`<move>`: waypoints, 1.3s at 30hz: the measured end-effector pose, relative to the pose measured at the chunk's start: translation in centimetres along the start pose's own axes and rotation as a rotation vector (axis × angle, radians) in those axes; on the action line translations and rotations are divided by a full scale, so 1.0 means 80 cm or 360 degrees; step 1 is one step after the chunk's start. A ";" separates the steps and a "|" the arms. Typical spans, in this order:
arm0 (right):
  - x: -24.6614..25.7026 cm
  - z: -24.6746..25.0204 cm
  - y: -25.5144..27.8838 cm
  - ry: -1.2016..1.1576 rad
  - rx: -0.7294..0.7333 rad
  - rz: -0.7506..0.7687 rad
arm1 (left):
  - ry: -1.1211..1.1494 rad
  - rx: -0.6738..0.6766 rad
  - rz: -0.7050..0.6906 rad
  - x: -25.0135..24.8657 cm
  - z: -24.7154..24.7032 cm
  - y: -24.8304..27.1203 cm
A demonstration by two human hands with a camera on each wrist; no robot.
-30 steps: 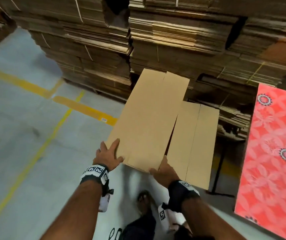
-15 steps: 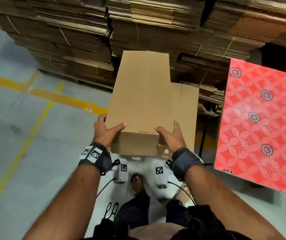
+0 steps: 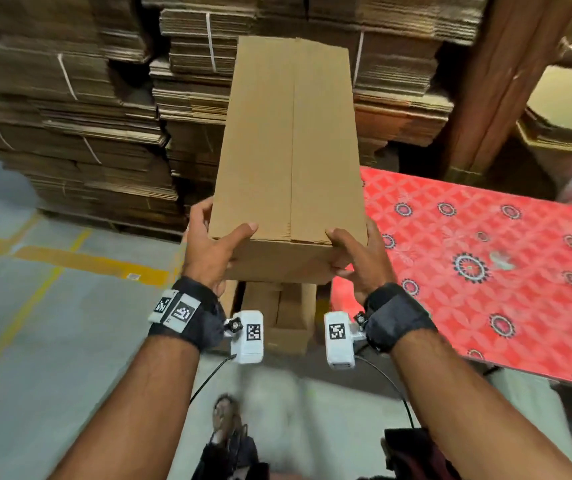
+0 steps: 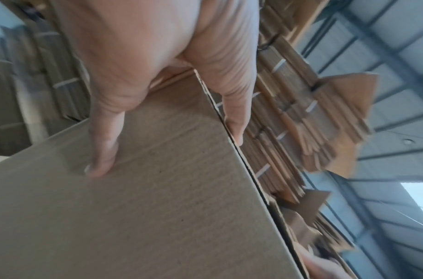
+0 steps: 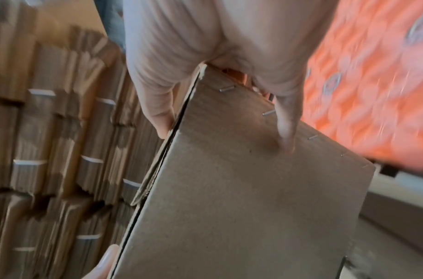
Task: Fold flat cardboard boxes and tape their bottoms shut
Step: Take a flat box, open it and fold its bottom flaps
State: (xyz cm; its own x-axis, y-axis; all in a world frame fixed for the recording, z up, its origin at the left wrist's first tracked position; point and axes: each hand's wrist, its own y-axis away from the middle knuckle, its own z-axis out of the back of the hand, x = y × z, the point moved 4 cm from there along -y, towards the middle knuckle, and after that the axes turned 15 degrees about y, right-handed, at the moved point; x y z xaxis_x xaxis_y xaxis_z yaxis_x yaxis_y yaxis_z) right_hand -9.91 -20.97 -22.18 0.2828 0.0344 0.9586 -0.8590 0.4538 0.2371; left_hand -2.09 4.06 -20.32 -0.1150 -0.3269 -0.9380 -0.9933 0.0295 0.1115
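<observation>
Since the earlier frames, the flat blank has been squared up into an erected cardboard box (image 3: 289, 140), and the red patterned table (image 3: 485, 271) now lies close at the right. Both hands hold the box in the air at its near end, ahead of the strapped bundles of flat cartons (image 3: 80, 109). On the left hand (image 3: 208, 251) the thumb lies over the top face at the near left corner while the fingers wrap the left side. On the right hand (image 3: 357, 258) the thumb presses the top face at the near right corner and the fingers curl round the right side, beside a row of staples (image 5: 226, 88). Loose flaps hang below the box.
</observation>
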 end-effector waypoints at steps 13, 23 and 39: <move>-0.066 0.410 0.110 -0.0105 -0.0533 -0.0094 | -0.0052 0.0589 0.0243 0.136 -0.348 0.178; -0.147 0.556 0.050 0.0158 -0.0687 -0.0243 | -0.0385 0.0931 0.0311 0.258 -0.471 0.181; -0.145 0.655 -0.017 0.0359 -0.0534 -0.0139 | -0.0429 0.0850 0.0225 0.290 -0.575 0.177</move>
State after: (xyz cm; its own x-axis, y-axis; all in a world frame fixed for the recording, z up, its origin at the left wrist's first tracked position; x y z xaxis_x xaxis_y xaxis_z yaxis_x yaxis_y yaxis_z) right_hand -34.36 -68.68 -25.34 0.4670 0.1601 0.8697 -0.6514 0.7274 0.2158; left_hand -18.39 -46.58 -25.41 -0.1749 -0.0367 -0.9839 -0.8273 0.5473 0.1267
